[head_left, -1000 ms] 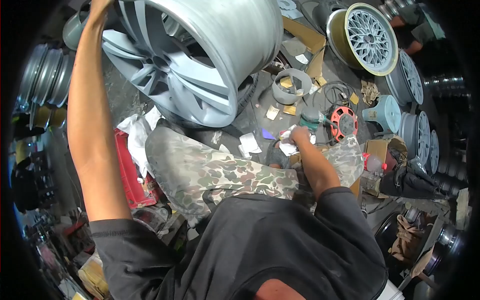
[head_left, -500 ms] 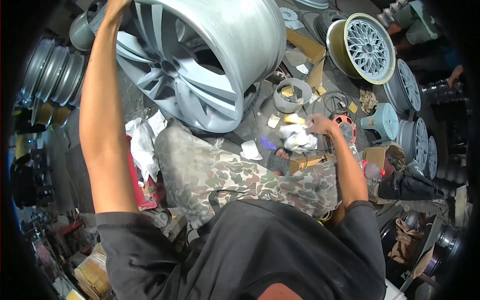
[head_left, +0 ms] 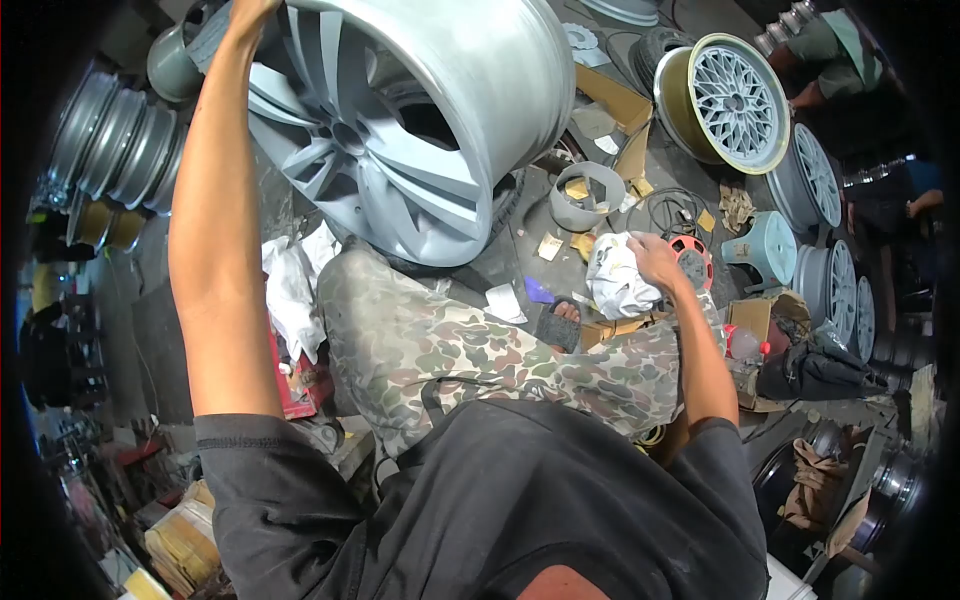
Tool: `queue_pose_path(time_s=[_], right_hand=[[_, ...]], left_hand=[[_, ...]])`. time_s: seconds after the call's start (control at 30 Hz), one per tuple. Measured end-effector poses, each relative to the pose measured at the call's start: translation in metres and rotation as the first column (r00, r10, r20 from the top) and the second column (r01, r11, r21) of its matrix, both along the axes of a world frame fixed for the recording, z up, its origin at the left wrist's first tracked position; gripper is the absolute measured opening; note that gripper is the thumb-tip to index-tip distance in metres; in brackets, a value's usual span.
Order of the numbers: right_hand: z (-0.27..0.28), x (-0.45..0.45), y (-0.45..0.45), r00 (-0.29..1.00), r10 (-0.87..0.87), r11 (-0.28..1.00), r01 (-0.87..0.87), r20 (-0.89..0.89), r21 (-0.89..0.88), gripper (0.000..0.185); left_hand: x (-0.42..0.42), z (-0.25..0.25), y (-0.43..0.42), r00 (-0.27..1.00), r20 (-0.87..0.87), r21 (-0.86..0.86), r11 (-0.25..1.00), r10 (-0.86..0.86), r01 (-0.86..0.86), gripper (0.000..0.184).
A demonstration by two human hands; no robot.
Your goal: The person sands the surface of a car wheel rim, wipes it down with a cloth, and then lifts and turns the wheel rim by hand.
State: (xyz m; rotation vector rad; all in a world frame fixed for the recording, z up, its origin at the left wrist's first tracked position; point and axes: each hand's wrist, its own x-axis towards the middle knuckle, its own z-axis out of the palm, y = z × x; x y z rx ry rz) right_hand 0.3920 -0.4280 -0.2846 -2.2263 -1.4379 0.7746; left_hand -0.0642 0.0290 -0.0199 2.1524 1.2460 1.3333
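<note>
A large silver-grey alloy wheel (head_left: pixel 420 215) with split spokes stands tilted in front of my knees. My left hand (head_left: pixel 255 10) is at its upper left edge, cut off by the top of the view, so its fingers are hidden. On the right, my right hand (head_left: pixel 654 260) grips a bunched white cloth (head_left: pixel 618 282) above the floor beside my sandalled foot (head_left: pixel 564 318). Just left of the cloth is a small yellow piece (head_left: pixel 583 246). A grey round tub (head_left: pixel 580 208) with yellowish scraps inside is beyond it.
A gold-lipped mesh wheel (head_left: pixel 738 105), a light blue stool (head_left: pixel 765 248) and more wheels line the right. An orange reel (head_left: pixel 690 258) and black cable are near my right hand. White rags (head_left: pixel 290 290) hang at left. Another person (head_left: pixel 825 65) is at upper right.
My right hand has drawn the white cloth slightly right and toward me. The yellow piece that was against the cloth now shows apart from it. My left arm stays stretched to the wheel.
</note>
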Motion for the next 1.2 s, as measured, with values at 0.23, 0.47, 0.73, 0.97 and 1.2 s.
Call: queue_pose_path(time_s=[0.23,0.47,0.73,0.97,1.2], right_hand=[[0.039,-0.003,-0.03,0.837,0.537,0.661,-0.338,0.108,-0.669,0.07],[0.057,0.027,-0.021,0.984,0.133,0.99,-0.136,-0.117,-0.022,0.043],[0.18,-0.089,0.084,0.873,0.091,0.656,0.31,-0.479,0.689,0.035],[0.13,-0.182,0.215,0.92,0.375,0.376,-0.265,0.115,0.888,0.034],[0.198,-0.158,0.37,0.899,0.203,0.29,-0.434,0.389,0.853,0.027]], left_hand=[[-0.003,0.004,-0.011,0.991,-0.079,0.091,0.99,-0.104,0.111,0.026],[-0.006,-0.008,0.012,0.995,-0.075,-0.103,0.992,0.069,-0.077,0.039],[0.006,0.001,-0.025,0.995,-0.009,-0.193,0.976,0.099,-0.099,0.042],[0.01,-0.001,-0.026,0.989,0.041,-0.173,0.976,0.141,-0.131,0.043],[0.009,-0.004,-0.022,0.987,0.101,-0.192,0.976,0.127,-0.106,0.043]])
